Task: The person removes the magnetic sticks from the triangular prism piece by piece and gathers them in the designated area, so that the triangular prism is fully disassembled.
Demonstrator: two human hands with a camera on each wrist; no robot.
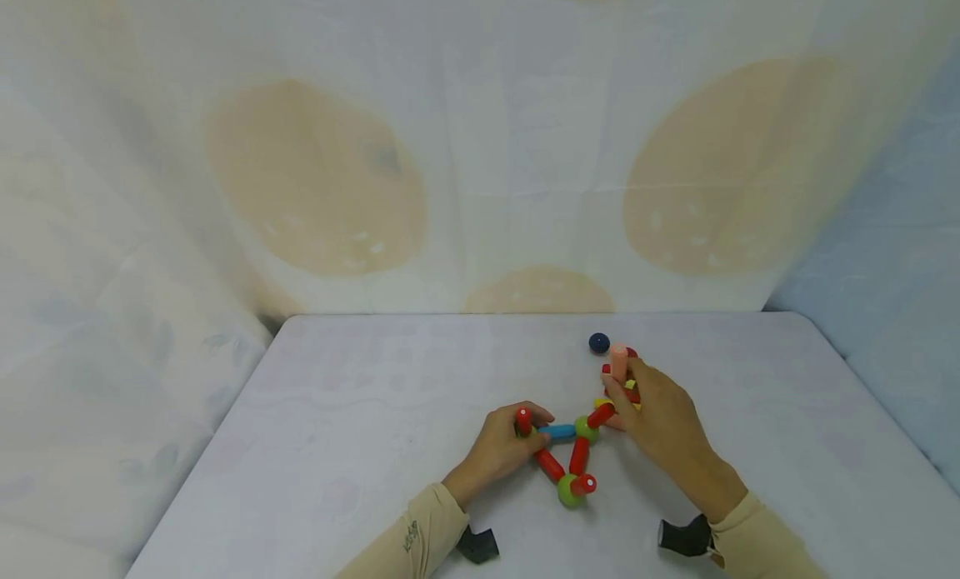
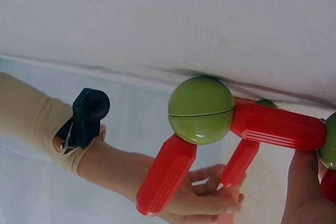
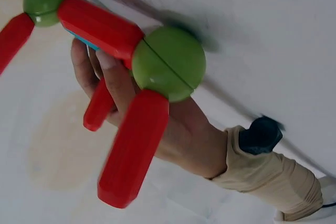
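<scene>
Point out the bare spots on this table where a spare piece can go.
Bare tabletop runs from the left hand to the table's left edge. Another bare stretch lies right of the right hand. Crowded: the middle, where both hands hold the rod-and-ball structure, with a dark blue ball just behind.

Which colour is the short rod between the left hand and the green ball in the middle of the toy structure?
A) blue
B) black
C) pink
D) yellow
A: in the head view a blue rod lies flat on the table, running from the left hand to the green ball; the other rods joined to that ball are red.
</scene>
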